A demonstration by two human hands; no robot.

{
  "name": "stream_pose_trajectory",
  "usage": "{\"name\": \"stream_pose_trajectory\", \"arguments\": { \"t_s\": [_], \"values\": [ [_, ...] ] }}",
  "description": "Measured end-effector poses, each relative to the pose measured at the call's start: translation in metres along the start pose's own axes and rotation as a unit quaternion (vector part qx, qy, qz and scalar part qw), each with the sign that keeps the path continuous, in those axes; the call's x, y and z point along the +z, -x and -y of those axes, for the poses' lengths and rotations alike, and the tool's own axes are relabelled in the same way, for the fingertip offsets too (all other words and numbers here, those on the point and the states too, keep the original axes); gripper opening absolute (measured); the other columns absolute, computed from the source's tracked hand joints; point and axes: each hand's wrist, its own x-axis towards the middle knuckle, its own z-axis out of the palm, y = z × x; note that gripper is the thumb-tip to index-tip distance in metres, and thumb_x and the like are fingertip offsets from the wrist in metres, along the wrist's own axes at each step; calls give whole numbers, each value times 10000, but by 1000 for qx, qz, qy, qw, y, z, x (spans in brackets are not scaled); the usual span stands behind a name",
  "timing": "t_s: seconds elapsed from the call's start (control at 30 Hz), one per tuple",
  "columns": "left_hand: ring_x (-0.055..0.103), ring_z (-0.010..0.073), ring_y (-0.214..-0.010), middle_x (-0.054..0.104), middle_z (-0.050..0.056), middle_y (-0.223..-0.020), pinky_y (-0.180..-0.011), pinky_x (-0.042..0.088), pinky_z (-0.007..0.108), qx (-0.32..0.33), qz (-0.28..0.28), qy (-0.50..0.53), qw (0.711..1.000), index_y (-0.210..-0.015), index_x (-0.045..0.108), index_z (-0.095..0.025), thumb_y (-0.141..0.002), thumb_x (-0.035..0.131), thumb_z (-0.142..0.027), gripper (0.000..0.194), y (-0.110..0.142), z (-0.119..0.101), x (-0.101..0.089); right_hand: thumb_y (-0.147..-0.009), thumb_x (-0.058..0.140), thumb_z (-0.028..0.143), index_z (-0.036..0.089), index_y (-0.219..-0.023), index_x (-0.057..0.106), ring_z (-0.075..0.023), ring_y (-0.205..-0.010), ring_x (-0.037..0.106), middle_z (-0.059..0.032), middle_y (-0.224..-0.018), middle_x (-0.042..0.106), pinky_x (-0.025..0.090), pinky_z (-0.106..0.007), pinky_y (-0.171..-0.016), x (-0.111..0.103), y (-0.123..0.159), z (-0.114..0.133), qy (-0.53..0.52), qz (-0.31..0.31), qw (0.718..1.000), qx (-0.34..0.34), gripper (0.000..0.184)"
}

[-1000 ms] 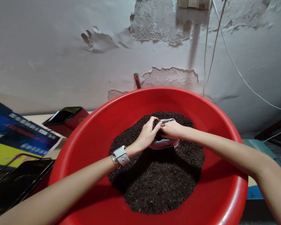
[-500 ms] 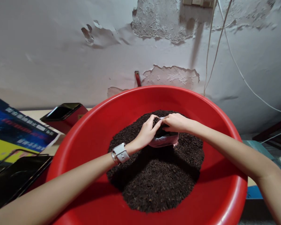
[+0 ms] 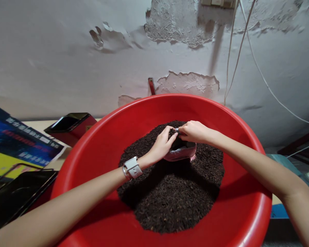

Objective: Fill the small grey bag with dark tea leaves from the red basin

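Plastic bag (image 3: pixel 179 154) is abt. in the mid. of the big red tub (image 3: pixel 243 212), w/ a pile of dark bits (image 3: pixel 175 209) under it. L hand (image 3: pixel 161 142) has its fingers closed on the bag's edge. R hand (image 3: pixel 195 131) has its fingers pinching the top edge, v. near the other hand. Red & blk box (image 3: pixel 78 132) is on the desk (image 3: pixel 38 123), left of the tub.

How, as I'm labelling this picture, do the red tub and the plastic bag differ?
The tub is solid red; the bag is see-through. The tub is far larger, and the bag sits inside it. The tub's mouth is wide open, while the left hand and right hand pinch the bag's top. Both appear to hold dark, loose flakes.
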Motion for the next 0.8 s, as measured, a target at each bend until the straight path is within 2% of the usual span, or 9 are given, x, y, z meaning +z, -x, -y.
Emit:
{"name": "stream_pose_trajectory", "arguments": {
  "t_s": [0.27,0.37,0.47,0.63,0.8],
  "values": [
    [544,179,-943,581,56,-986,-863,416,331,22,2,-19,1000,-986,479,-174,-851,410,-292,192,0,-1,-1,-820,445,299,178,-1017,605,-213,-743,628,-107,-858,647,415,-265,-579,3,0,2,7,2,1000,8,281],
    [511,173,-1034,548,60,-1107,-935,383,331,43,6,-16,999,-1095,454,-180,-847,415,-257,263,1,-4,-2,-817,447,276,151,-989,612,-229,-763,633,-119,-834,653,441,-287,-606,9,0,3,31,3,999,-4,269],
    [438,170,-1140,467,53,-1235,-1006,325,337,81,17,-18,996,-1254,366,-217,-852,404,-227,404,4,-4,-2,-817,438,249,126,-976,608,-247,-782,637,-132,-849,657,461,-312,-621,16,-2,4,50,8,999,-17,264],
    [429,165,-1109,440,43,-1156,-999,331,347,115,50,-32,992,-1304,359,-294,-848,371,-150,478,5,-2,-2,-835,418,225,124,-973,605,-240,-861,627,-144,-910,650,470,-318,-675,21,-3,4,56,25,998,-23,253],
    [419,161,-1112,417,41,-1173,-993,338,336,134,60,-20,989,-1296,370,-310,-832,370,-107,507,5,-3,-2,-833,414,200,131,-1012,606,-230,-911,613,-140,-936,649,464,-303,-705,20,-2,4,42,17,999,-25,271]
  ]
}}
